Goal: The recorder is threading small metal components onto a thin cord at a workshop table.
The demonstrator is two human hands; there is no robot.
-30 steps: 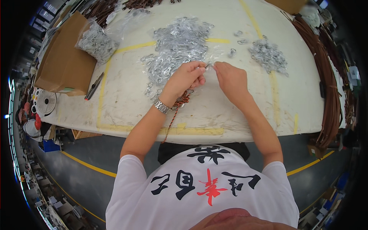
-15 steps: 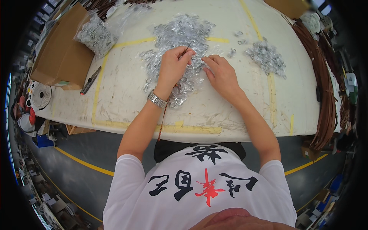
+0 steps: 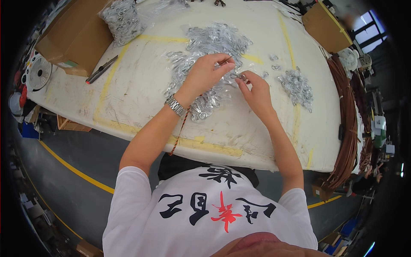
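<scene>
Above a pile of silvery metal ring-like fittings in clear plastic (image 3: 204, 107), my hands work close together. My left hand (image 3: 208, 73) has its fingertips pinched; whatever lies between them is too small to make out. A metal watch is on that wrist, and a thin red-brown cord (image 3: 182, 128) hangs beside it. Just to the right, my right hand (image 3: 258, 92) pinches a small metal fitting (image 3: 238, 77) between thumb and fingers. Further right lies a smaller heap of similar fittings (image 3: 296, 89), with a few loose ones between.
A cardboard box (image 3: 77, 36) stands at the left, a filled clear bag (image 3: 123, 21) against it. In front lies a utility knife (image 3: 102, 69). A white fan (image 3: 39, 73) is at the left edge. Brown strips (image 3: 349, 124) hang over the right edge; another box (image 3: 326, 28) is far right.
The view has turned, shifting the table. The dark pointed tool that showed in my left hand is no longer visible. My right hand now has a metal fitting showing at its fingertips.
</scene>
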